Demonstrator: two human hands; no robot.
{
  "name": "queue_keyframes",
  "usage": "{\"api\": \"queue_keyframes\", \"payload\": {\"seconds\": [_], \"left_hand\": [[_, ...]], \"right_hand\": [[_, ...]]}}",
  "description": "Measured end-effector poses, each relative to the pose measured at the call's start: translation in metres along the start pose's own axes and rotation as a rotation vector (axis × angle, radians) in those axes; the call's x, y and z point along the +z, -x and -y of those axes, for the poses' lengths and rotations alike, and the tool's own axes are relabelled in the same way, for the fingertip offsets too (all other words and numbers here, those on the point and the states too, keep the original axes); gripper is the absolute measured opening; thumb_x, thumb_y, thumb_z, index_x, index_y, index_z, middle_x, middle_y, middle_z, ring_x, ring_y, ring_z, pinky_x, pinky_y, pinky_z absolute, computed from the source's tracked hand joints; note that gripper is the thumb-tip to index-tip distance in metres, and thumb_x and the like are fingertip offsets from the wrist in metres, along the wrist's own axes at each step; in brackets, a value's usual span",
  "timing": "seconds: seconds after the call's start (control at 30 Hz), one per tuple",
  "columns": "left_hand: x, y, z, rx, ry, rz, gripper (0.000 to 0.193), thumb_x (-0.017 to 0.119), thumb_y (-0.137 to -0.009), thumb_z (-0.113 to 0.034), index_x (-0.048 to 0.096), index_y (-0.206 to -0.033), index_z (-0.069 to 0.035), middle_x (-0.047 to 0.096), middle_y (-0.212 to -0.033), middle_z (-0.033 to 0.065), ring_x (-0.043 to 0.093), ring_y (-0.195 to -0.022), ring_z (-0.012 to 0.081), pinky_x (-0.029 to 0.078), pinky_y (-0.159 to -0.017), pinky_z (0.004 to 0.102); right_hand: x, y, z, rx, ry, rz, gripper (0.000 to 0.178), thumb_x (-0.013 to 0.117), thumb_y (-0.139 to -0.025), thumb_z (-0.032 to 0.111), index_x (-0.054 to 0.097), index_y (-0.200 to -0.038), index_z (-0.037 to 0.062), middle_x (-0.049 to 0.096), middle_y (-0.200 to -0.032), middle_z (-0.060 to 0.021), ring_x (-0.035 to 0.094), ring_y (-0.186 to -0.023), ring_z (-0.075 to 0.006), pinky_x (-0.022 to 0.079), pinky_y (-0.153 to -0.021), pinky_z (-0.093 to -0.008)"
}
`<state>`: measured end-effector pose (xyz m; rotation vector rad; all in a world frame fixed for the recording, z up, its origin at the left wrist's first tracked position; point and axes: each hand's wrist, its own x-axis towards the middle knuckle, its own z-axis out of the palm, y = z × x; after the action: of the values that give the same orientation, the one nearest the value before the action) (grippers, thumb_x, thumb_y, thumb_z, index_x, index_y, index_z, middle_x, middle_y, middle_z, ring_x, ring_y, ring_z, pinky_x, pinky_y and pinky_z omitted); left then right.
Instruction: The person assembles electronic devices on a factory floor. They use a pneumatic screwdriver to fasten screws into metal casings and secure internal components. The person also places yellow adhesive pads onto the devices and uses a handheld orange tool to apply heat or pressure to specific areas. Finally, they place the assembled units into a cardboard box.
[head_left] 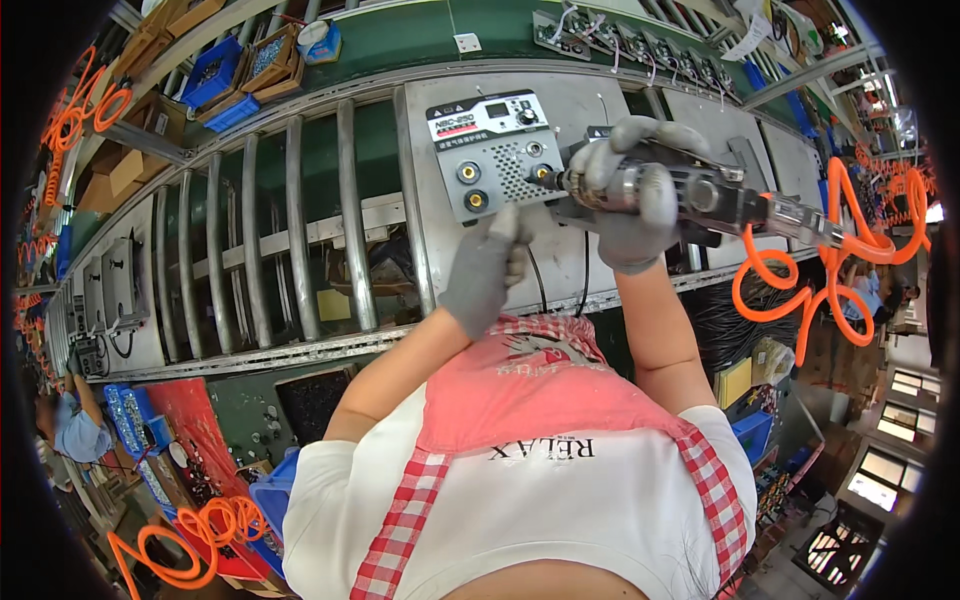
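Note:
A grey metal front panel (492, 155) with a black-and-white top strip, a small display, a knob and brass-centred round sockets rests on a pale board. My right hand (635, 200), in a grey glove, grips a black and silver power screwdriver (690, 195) held nearly level, its tip pointing left at the panel's lower right socket. An orange coiled hose joins the tool's rear end. My left hand (487, 262), also gloved, is at the panel's lower edge with its fingers curled; whatever they hold is hidden. Part of another dark unit lies behind my right hand.
A roller conveyor (300, 230) runs left of the board. Blue bins (212, 75) and small boxes stand at the far left; circuit boards (625, 45) line the far side. An orange coiled hose (850, 225) hangs at right. Another person (80, 430) is at the left edge.

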<state>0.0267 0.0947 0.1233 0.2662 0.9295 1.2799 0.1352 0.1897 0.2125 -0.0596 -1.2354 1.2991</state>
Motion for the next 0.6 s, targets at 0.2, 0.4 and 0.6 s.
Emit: {"api": "queue_keyframes", "payload": {"seconds": [0.2, 0.4, 0.6], "left_hand": [[-0.067, -0.045, -0.019, 0.521, -0.411, -0.467, 0.037, 0.065, -0.085, -0.031, 0.057, -0.1, 0.002, 0.047, -0.072, -0.0017, 0.039, -0.062, 0.0069, 0.037, -0.06, 0.0218], [-0.077, -0.083, -0.022, 0.452, -0.516, -0.255, 0.045, 0.069, -0.081, -0.03, 0.055, -0.11, 0.001, 0.059, -0.09, 0.0049, 0.053, -0.08, 0.0096, 0.045, -0.072, 0.0243], [-0.074, -0.092, -0.014, 0.387, -0.306, -0.027, 0.043, 0.066, -0.083, -0.027, 0.057, -0.113, 0.003, 0.066, -0.097, 0.0119, 0.062, -0.087, 0.0152, 0.05, -0.076, 0.0288]], "right_hand": [[0.007, -0.007, -0.056, 0.03, 0.062, -0.073, 0.034, 0.053, -0.082, 0.004, 0.039, -0.113, 0.007, 0.052, -0.093, -0.012, 0.05, -0.056, -0.014, 0.049, -0.054, -0.0333], [0.001, -0.012, -0.087, 0.041, 0.122, 0.047, 0.039, 0.056, -0.083, 0.008, 0.039, -0.118, 0.0093, 0.053, -0.096, -0.0133, 0.053, -0.059, -0.0164, 0.052, -0.058, -0.0374], [0.001, -0.007, -0.093, 0.06, 0.189, 0.098, 0.04, 0.065, -0.083, 0.015, 0.044, -0.116, 0.0103, 0.053, -0.097, -0.0136, 0.057, -0.065, -0.0189, 0.05, -0.06, -0.0372]]}}
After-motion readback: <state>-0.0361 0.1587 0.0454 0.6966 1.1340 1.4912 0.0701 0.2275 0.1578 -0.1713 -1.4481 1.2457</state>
